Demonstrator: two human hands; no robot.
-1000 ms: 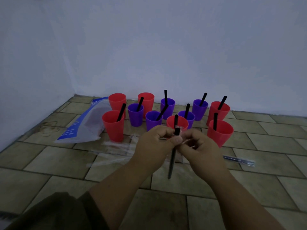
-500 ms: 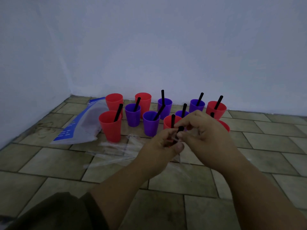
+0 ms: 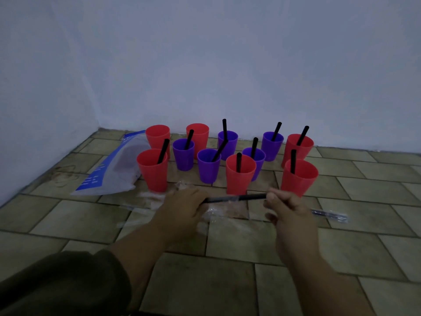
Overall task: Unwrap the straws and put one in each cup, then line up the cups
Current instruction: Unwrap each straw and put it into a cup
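Head view, looking down at a tiled floor [image 3: 227, 281] where it meets a pale wall [image 3: 227, 65]. Both hands hold one black straw [image 3: 237, 198] level above the floor, its ends at 9 and 3 o'clock. The left hand [image 3: 182, 210] has its fingers curled round the straw's left end. The right hand [image 3: 287, 210] pinches the right end between thumb and forefinger, with the other fingers loosely bent below. Something shiny clings to the middle of the straw; whether it is wrapper I cannot tell.

Taking that straw as the centre, eleven cups [image 3: 240, 173] stand bunched at 12 o'clock, six red and five purple, in loose staggered rows rather than one line. Nine of them hold a black straw leaning on the rim. The held straw crosses just below the base of the middle front red cup, and the right hand's knuckles cover the lower edge of the red cup at 1 o'clock.

At 10 o'clock a blue and white plastic bag [image 3: 114, 172] lies flat, touching the leftmost front red cup. Clear wrappers [image 3: 150, 197] lie crumpled on the tiles at 9 o'clock and beneath the hands. A wrapped straw [image 3: 330, 215] lies on the floor at 3 o'clock, just beyond the right hand. A dark sleeve [image 3: 68, 281] fills the 7 o'clock corner.
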